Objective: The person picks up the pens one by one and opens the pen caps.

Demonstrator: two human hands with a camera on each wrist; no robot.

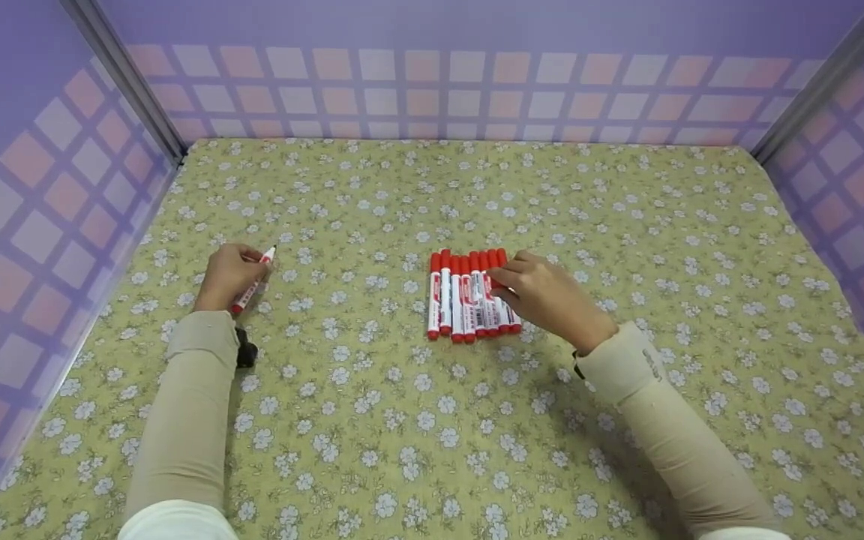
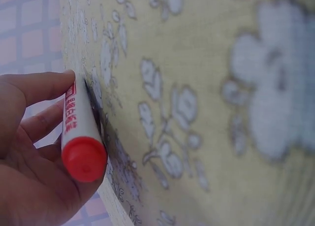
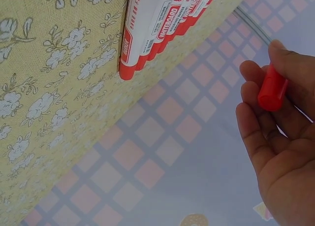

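In the left part of the table my left hand (image 1: 233, 274) grips a white whiteboard marker (image 1: 249, 295) with a red end. Its cap is off, and the dark nib points away from me. The left wrist view shows the thumb and fingers around the marker (image 2: 81, 122), close to the cloth. My right hand (image 1: 544, 294) is above the right side of a row of several red-capped whiteboard markers (image 1: 466, 304). Between its thumb and fingers it pinches a loose red cap (image 3: 272, 90), clear in the right wrist view and hard to make out from the head.
A yellow-green floral cloth (image 1: 372, 420) covers the table. Purple checked panels (image 1: 454, 82) wall the back and both sides, with grey metal posts (image 1: 128, 82) at the corners. The row of markers lies side by side near the middle.
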